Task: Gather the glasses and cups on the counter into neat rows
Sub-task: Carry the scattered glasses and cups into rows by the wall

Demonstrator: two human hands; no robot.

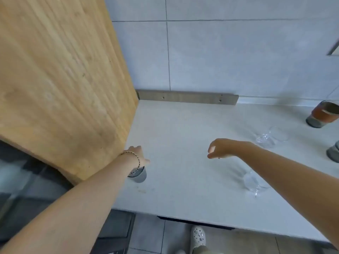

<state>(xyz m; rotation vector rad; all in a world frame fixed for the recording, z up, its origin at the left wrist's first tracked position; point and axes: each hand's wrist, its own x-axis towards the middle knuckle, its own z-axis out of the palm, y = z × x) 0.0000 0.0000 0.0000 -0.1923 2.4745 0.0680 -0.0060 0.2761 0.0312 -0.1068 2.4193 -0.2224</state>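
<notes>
My left hand (pixel 136 156) covers the small grey cup (pixel 140 176) at the table's (pixel 183 189) left edge, fingers hidden. My right hand (pixel 220 148) hangs loosely curled, empty.

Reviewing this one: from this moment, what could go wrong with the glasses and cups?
The right forearm passes over a clear glass toward the front of the counter; a dip or sweep could knock it over. The grey cup under the left hand stands close to the wooden panel, so lifting it may bump that. Two more glasses barely show against the pale top and could be clipped.
</notes>
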